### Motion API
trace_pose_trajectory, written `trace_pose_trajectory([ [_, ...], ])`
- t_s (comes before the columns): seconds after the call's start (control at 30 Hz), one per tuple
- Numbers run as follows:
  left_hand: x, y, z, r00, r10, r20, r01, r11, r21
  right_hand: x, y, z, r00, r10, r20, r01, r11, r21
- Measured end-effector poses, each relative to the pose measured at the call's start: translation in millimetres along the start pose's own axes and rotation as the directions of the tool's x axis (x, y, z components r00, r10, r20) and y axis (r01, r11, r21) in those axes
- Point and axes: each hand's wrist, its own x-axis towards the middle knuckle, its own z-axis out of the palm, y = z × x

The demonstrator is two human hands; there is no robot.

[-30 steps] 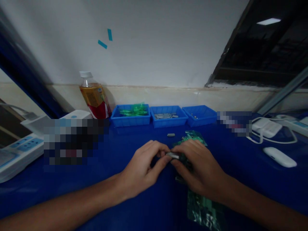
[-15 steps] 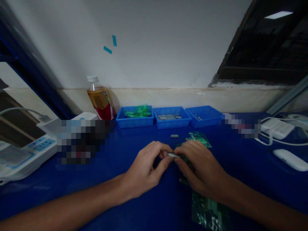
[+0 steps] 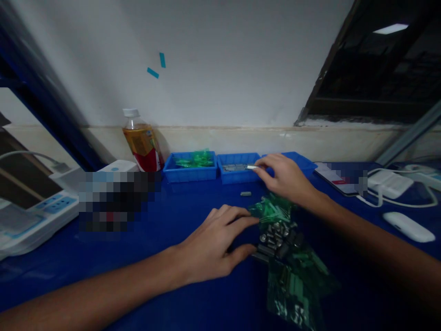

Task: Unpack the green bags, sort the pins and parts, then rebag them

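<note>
My right hand (image 3: 283,177) pinches a small silver metal bar (image 3: 251,167) between thumb and fingertips, over the right side of the middle blue tray (image 3: 237,178), where similar metal pieces lie. Fingers apart, my left hand (image 3: 217,246) rests low over the blue table, its tips at the edge of a pile. In that pile are metal screws (image 3: 275,233), dark metal bars (image 3: 265,250) and green packets (image 3: 274,209). A clear greenish plastic bag (image 3: 291,294) with parts inside lies nearer to me. One short metal piece (image 3: 245,193) lies alone before the trays.
The left blue tray (image 3: 189,174) holds green packets; the right tray (image 3: 306,168) is partly behind my hand. A drink bottle (image 3: 141,140) and power strip (image 3: 55,207) stand left. A phone (image 3: 336,179), charger cables and a white case (image 3: 408,226) lie right.
My hands have parted. The right one has moved forward to the middle tray with the metal bar; the left has let go and spread its fingers. The pile of screws is now uncovered.
</note>
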Motion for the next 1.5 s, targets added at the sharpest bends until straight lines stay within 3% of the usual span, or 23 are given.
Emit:
trace_pose_trajectory([
  [0.1,-1,4,-2.8,0.994,0.064,0.088,-0.067,0.997,0.038,39,25,18,0.956,0.136,0.261,-0.131,0.991,-0.035],
  [0.17,-2,5,-4.0,0.99,0.076,0.119,-0.084,0.995,0.061,59,32,30,0.914,0.174,0.366,-0.165,0.985,-0.054],
  [0.4,-2,8,-5.3,0.987,0.041,0.152,-0.056,0.994,0.099,87,23,55,0.862,0.154,0.483,-0.133,0.988,-0.077],
  [0.57,0,8,-5.4,0.989,0.022,0.149,-0.037,0.995,0.096,95,18,57,0.847,0.155,0.508,-0.082,0.983,-0.163],
  [0.73,0,7,-4.3,0.992,0.019,0.122,-0.031,0.995,0.096,93,7,52,0.869,0.132,0.476,-0.023,0.973,-0.228],
  [0.9,0,5,-2.8,0.999,-0.028,-0.025,0.03,0.998,0.052,89,5,53,0.888,0.162,0.429,-0.062,0.969,-0.239],
  [1.03,2,1,-3.4,0.978,-0.132,-0.163,0.126,0.991,-0.048,90,13,50,0.892,0.165,0.421,-0.097,0.979,-0.177],
  [1.17,6,-6,-5.7,0.93,-0.279,-0.238,0.23,0.95,-0.213,67,8,29,0.946,0.146,0.29,-0.12,0.987,-0.107],
  [1.3,9,-13,-5.3,0.885,-0.394,-0.246,0.296,0.887,-0.355,2,-22,7,1.0,0.014,0.001,-0.014,0.989,0.149],
  [1.4,9,-13,-4.4,0.903,-0.357,-0.237,0.271,0.904,-0.33,-47,-47,-2,0.99,-0.144,0.005,0.14,0.968,0.208],
  [1.5,8,-8,-4.5,0.929,-0.264,-0.259,0.208,0.952,-0.224,-68,-62,-5,0.977,-0.208,0.039,0.201,0.97,0.14],
])
